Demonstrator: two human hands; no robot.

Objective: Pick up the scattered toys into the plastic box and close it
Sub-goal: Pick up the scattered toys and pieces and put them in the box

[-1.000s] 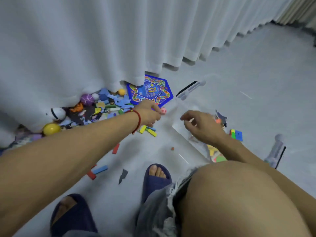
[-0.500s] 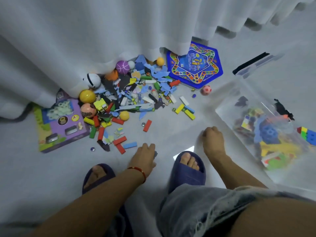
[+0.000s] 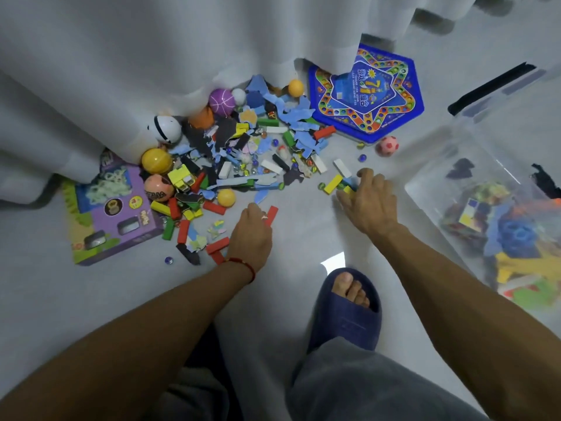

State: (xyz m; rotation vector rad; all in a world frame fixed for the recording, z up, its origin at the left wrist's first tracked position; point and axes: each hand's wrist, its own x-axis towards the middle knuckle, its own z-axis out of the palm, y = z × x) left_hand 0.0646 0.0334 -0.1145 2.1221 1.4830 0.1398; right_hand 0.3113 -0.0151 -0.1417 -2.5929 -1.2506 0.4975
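At right, the plastic box point(image 3: 449, 165) holds mixed toys; left hand point(image 3: 252, 235) seemingly grasps a red block point(image 3: 271, 214).

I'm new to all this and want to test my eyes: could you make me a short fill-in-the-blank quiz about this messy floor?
1. The left hand touches a block coloured ____.
2. The plastic box lies on the person's ____ side.
3. The star board is partly hidden under a white ____.
4. The string on the left wrist is ____.

Missing words: red; right; curtain; red
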